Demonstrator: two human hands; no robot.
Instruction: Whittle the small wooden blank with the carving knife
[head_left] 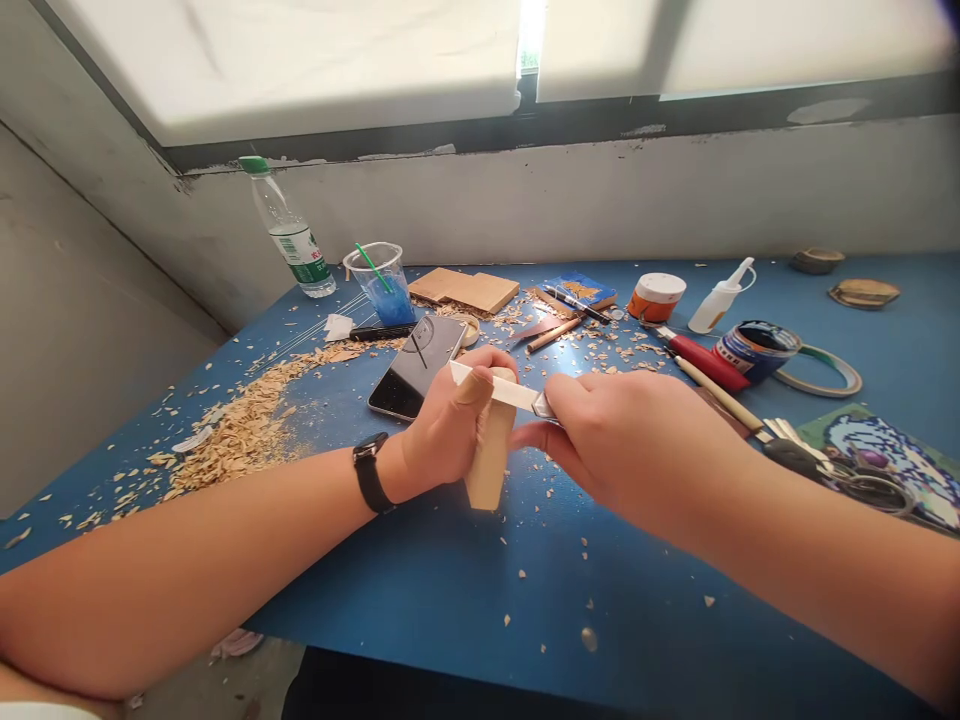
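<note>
My left hand point(452, 420), with a black watch point(370, 472) on its wrist, is wrapped round a pale block of wood point(492, 455) above the blue table. The lower end of the block sticks out below my fingers. My right hand point(600, 420) is closed on a utility knife; its handle is mostly hidden in my fist. The knife's blade point(514, 391) points left and lies across the upper part of the block, close to my left thumb. Just behind my left hand a phone point(417, 368) rests on the table.
Wood shavings point(247, 430) are heaped at the left. Behind stand a water bottle point(296, 240), a plastic cup point(386, 290) of blue liquid and wooden boards point(469, 290). To the right are a paint jar point(658, 298), a glue bottle point(720, 298), a dark tin point(757, 350), a tape roll point(821, 372) and scissors point(874, 488).
</note>
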